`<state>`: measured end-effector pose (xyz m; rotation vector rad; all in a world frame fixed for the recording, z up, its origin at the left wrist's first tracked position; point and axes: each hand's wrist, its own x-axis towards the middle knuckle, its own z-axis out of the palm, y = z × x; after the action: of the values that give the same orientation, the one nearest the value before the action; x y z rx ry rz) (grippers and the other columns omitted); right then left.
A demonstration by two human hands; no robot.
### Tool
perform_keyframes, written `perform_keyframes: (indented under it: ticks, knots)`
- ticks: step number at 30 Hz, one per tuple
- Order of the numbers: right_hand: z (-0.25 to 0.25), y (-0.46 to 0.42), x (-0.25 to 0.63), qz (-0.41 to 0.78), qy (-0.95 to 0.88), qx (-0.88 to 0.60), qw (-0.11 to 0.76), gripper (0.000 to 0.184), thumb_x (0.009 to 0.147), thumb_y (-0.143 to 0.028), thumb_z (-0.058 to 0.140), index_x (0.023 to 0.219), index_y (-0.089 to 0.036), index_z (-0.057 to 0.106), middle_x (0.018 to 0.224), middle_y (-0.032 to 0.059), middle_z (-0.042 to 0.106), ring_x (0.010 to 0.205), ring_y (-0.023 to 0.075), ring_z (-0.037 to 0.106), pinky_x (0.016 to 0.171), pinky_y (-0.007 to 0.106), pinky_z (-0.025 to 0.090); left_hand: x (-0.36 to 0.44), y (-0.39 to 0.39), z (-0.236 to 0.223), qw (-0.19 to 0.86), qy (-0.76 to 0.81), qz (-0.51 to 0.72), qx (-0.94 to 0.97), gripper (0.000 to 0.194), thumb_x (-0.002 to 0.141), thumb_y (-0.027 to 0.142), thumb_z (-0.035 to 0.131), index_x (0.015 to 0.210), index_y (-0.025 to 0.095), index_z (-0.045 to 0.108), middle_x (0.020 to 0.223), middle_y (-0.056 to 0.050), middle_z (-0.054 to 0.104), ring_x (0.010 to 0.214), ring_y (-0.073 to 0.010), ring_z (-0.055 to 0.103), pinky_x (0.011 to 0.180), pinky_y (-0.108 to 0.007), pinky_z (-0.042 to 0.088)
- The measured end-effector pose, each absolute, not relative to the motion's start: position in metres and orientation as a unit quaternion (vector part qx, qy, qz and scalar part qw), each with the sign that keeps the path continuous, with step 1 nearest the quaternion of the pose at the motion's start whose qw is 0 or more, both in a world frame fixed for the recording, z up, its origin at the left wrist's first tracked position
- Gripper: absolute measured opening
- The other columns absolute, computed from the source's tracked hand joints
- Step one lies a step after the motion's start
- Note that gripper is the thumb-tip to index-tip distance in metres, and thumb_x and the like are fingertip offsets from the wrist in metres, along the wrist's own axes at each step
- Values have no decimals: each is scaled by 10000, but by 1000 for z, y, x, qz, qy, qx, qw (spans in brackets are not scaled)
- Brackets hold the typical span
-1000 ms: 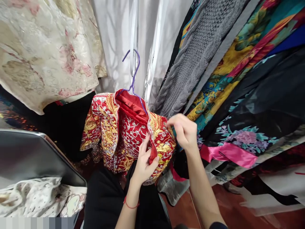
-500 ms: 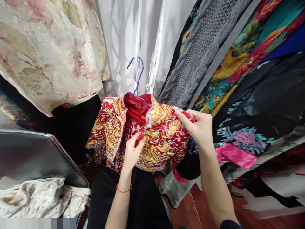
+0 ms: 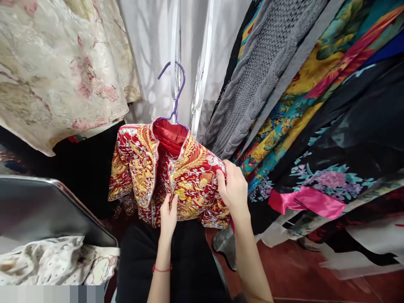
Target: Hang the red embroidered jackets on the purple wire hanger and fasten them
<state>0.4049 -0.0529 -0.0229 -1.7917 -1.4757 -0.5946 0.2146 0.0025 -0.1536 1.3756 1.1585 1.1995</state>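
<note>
— How far along is the red-and-gold jacket [image 3: 195, 185]?
— Already on the purple hanger [image 3: 176, 106], beneath its hook [image 3: 184, 77]; the front edges [image 3: 172, 174] stand unjoined.
— Held how?
— Left hand [image 3: 169, 207] pinches 1 front edge; right hand [image 3: 232, 185] grips the nearer shoulder [image 3: 216, 163].

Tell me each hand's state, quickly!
Left hand: closed, pinching the red-and-gold jacket by its front edge.
Right hand: closed on the jacket's shoulder, thumb in front.

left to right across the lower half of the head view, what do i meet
White spotted cloth, left hand on the red jacket, right hand at its shoulder, pink satin band.
</note>
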Motion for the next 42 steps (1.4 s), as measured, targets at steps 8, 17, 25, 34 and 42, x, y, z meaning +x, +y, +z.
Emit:
perform_keyframes:
  ticks: [8, 17, 25, 34, 42]
  knots:
    - [-14, -47, 416, -124, -579, -670, 448, 403, 1009, -458, 401, 1236, -185, 592, 1081, 128, 648, 1011, 263, 582, 921, 412, 458, 206, -19, -149, 474, 464, 453, 595, 478, 882, 592, 540, 988, 146, 675, 922, -92, 708, 940, -238, 664, 874, -320, 519]
    - [-4, -55, 431, -65, -597, -595, 535, 323, 956, -497, 522, 940, -200, 647, 773, 2, 695, 634, 135, 616, 628, 237, 476, 183, 13, -129, 341, 496, 517, 609, 455, 882, 581, 548, 936, 153, 694, 856, -71, 709, 824, -201, 641, 759, -273, 497]
    - [5, -52, 414, -279, -552, -638, 458, 338, 948, -515, 547, 912, -190, 632, 754, 21, 646, 616, 135, 578, 597, 242, 415, 178, 64, -101, 50, 557, 528, 640, 365, 925, 489, 524, 813, 185, 692, 808, -83, 714, 801, -225, 627, 846, -367, 414]
    - [-13, -55, 345, -333, -589, -616, 403, 166, 946, -268, 563, 1064, -159, 607, 951, 107, 648, 869, 212, 573, 776, 335, 412, 165, 66, -137, 80, 530, 534, 653, 328, 821, 502, 649, 878, 222, 490, 777, -10, 566, 712, -190, 572, 752, -325, 459]
    - [-36, 19, 320, -297, -533, -698, 376, 695, 796, -744, 557, 1029, -93, 632, 955, 189, 630, 887, 317, 530, 785, 440, 383, 145, 67, -122, 79, 541, 267, 794, 178, 826, 223, 546, 672, 224, 457, 661, -3, 572, 634, -171, 567, 617, -270, 352]
